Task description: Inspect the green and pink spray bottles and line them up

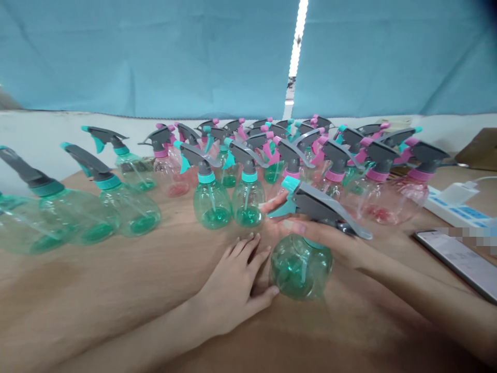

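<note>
Showing below the right hand (324, 235), clasped just above its teal collar (317, 244), a green trigger spray bottle (302, 272) appears light, slick; collar judged firmest hold. Left hand (235, 285) lies beside, fingers parted.

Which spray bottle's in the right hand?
The green bottle nearest the camera, standing in front of the rest, with the right hand around its neck.

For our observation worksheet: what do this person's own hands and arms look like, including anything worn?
The left hand and right hand are ungloved, with slender fingers. Both forearms show no sleeves, watches or bracelets; no rings or markings are visible.
</note>
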Action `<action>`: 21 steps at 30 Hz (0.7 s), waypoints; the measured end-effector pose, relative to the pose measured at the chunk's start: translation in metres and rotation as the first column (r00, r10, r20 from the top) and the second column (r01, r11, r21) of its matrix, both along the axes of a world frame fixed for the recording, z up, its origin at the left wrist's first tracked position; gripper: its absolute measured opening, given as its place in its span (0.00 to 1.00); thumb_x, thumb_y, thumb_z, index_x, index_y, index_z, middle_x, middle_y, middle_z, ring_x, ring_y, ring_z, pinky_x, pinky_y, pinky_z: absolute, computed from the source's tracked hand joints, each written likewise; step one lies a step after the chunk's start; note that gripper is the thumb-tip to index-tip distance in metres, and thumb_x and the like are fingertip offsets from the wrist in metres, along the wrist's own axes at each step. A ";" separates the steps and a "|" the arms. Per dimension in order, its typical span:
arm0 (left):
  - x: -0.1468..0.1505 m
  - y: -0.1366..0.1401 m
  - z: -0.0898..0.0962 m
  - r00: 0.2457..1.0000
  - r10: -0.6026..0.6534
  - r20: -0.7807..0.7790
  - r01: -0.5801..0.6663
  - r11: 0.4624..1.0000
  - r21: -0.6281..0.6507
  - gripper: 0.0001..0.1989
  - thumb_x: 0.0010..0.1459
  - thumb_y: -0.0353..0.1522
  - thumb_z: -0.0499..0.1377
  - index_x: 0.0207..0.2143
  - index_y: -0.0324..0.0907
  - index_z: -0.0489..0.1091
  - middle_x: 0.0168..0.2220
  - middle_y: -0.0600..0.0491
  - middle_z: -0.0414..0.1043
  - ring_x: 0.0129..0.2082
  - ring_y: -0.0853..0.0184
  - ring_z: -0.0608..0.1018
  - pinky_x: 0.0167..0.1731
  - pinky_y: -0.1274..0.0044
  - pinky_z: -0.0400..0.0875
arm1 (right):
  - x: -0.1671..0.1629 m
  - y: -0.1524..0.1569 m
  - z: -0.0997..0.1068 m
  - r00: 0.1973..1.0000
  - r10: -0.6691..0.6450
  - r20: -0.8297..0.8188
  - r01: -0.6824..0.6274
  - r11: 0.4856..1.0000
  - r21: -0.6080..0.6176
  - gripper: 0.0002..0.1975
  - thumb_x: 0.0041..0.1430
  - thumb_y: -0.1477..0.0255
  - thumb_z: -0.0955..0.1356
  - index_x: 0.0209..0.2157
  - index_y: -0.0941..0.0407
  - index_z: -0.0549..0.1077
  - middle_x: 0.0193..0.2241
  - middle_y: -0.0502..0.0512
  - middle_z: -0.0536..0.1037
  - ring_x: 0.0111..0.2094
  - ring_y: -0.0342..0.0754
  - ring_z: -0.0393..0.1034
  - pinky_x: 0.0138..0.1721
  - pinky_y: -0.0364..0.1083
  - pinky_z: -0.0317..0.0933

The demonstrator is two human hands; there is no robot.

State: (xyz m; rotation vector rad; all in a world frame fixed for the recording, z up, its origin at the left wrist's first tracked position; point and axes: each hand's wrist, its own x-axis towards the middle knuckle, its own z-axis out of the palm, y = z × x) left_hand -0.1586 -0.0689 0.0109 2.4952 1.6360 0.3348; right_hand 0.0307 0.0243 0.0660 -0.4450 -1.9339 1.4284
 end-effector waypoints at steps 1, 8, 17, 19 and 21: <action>0.000 0.000 0.000 1.000 -0.003 0.001 0.003 1.000 -0.003 0.28 0.59 0.44 0.58 0.56 0.35 0.62 0.61 0.36 0.56 0.60 0.49 0.60 0.55 0.58 0.57 | 0.000 0.001 -0.002 1.000 0.020 0.006 -0.020 1.000 -0.010 0.12 0.60 0.64 0.67 0.45 0.48 0.72 0.50 0.51 0.75 0.44 0.48 0.73 0.43 0.48 0.69; 0.000 0.001 0.001 1.000 -0.005 0.021 0.004 1.000 0.011 0.27 0.59 0.43 0.58 0.56 0.37 0.62 0.61 0.38 0.58 0.60 0.49 0.60 0.55 0.57 0.58 | 0.001 0.002 -0.005 1.000 0.015 -0.013 -0.015 0.999 -0.028 0.09 0.61 0.68 0.66 0.43 0.48 0.75 0.48 0.49 0.77 0.49 0.48 0.71 0.49 0.48 0.66; -0.001 0.001 -0.001 1.000 -0.005 0.026 0.004 1.000 0.017 0.28 0.59 0.44 0.57 0.57 0.39 0.62 0.60 0.39 0.58 0.60 0.49 0.61 0.54 0.58 0.59 | -0.006 0.005 0.001 0.994 0.046 -0.095 -0.047 0.999 -0.008 0.08 0.59 0.68 0.68 0.42 0.50 0.71 0.45 0.51 0.75 0.44 0.47 0.72 0.45 0.49 0.67; -0.001 0.001 0.000 1.000 -0.006 0.027 0.005 1.000 0.014 0.26 0.59 0.44 0.57 0.55 0.39 0.63 0.60 0.40 0.58 0.59 0.49 0.61 0.54 0.57 0.59 | -0.006 0.006 0.000 0.993 0.062 -0.103 -0.061 0.998 0.012 0.08 0.59 0.68 0.68 0.41 0.50 0.71 0.44 0.51 0.75 0.43 0.47 0.72 0.45 0.49 0.66; -0.001 0.001 0.001 1.000 -0.012 0.022 0.012 1.000 0.005 0.25 0.59 0.44 0.57 0.55 0.40 0.64 0.61 0.41 0.58 0.60 0.48 0.60 0.55 0.57 0.58 | -0.006 0.007 0.000 0.995 0.053 -0.082 -0.050 0.998 0.042 0.08 0.59 0.66 0.68 0.41 0.50 0.71 0.42 0.50 0.74 0.39 0.46 0.72 0.44 0.48 0.66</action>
